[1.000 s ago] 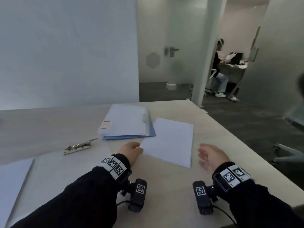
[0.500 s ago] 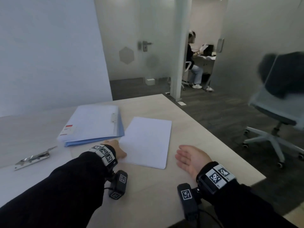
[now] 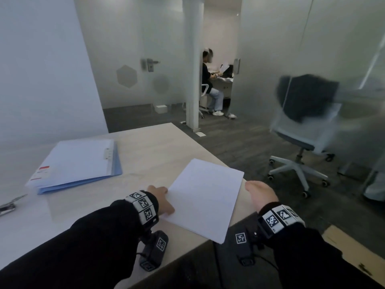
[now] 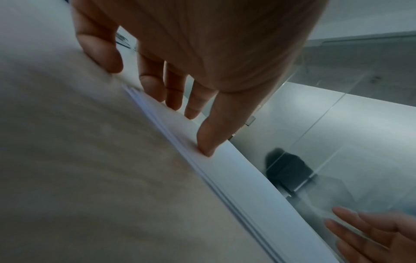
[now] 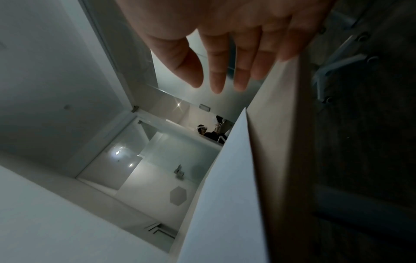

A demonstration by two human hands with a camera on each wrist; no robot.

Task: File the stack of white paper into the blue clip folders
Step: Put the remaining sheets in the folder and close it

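Observation:
The stack of white paper (image 3: 205, 197) lies at the table's right edge, its near corner hanging over the edge. My left hand (image 3: 161, 200) rests at the stack's left edge; in the left wrist view its straight fingertips (image 4: 207, 147) press on top of the paper stack (image 4: 243, 181) near that edge. My right hand (image 3: 260, 195) hovers open beside the stack's right edge, fingers straight (image 5: 216, 74), holding nothing. The blue clip folders (image 3: 77, 165) lie stacked and closed at the back left.
A metal clip (image 3: 10, 205) lies at the far left of the light wood table (image 3: 145, 147). Right of the table stands a swivel chair (image 3: 302, 142) with a dark garment on it. A person sits at a desk beyond the glass partition (image 3: 210, 84).
The paper stack has slid right, away from the folders, and now overhangs the table edge. My left hand followed its left edge. The right hand moved out to the table's edge.

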